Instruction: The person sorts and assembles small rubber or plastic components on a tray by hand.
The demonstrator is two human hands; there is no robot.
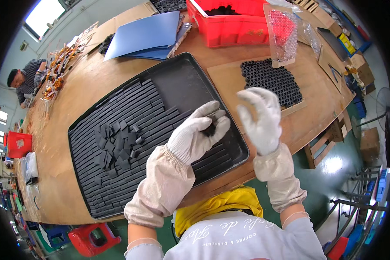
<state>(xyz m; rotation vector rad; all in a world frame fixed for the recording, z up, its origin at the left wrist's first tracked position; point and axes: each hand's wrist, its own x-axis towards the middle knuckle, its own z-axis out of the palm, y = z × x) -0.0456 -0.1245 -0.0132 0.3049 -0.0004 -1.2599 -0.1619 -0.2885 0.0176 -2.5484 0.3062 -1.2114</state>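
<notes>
My left hand, in a white glove, is curled over the right part of a black tray. Its fingers close around a small black block, partly hidden by the glove. To the right of the tray's edge my gloved right hand is raised with its fingers apart and nothing visible in them. Rows of small black blocks fill much of the tray, and a loose heap of similar pieces lies on top of them. Just beyond my right hand, a cluster of upright black tubes stands on cardboard.
At the back are a red bin holding black pieces, blue sheets and bubble wrap. A person works at the far left beside orange-and-white parts. A red stool stands below the table's near edge.
</notes>
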